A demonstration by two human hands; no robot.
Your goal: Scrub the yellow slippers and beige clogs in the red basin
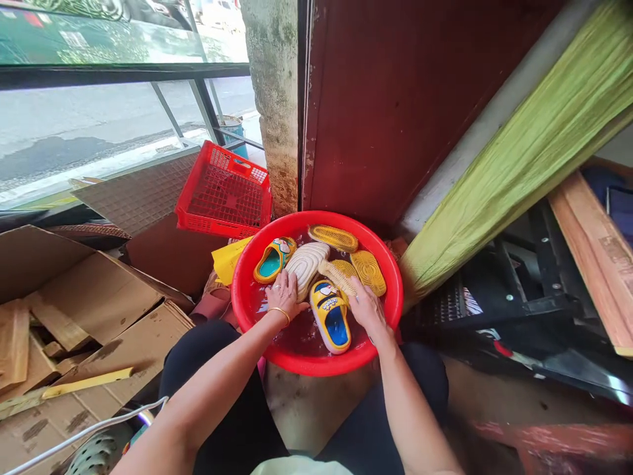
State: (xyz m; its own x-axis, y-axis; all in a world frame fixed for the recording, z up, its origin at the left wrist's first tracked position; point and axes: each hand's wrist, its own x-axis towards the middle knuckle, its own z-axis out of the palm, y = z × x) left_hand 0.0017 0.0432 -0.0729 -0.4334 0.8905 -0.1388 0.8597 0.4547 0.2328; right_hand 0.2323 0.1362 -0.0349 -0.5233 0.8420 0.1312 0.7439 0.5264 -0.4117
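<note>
I'm steadying a cream slipper (306,264) in the red basin (247,290).
Left hand (284,293) is clamping its near end; right hand (366,310) is gripping a brush (339,277) — slipper's length running away from me.

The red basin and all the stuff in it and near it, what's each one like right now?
Red basin: holds water and slippers.
Cream slipper: sole up, held by left hand.
Brush: gripped in right hand, on the cream slipper.
Yellow slipper: upright, in water.
Red crate: tilted.
Cardboard box: open.
</note>
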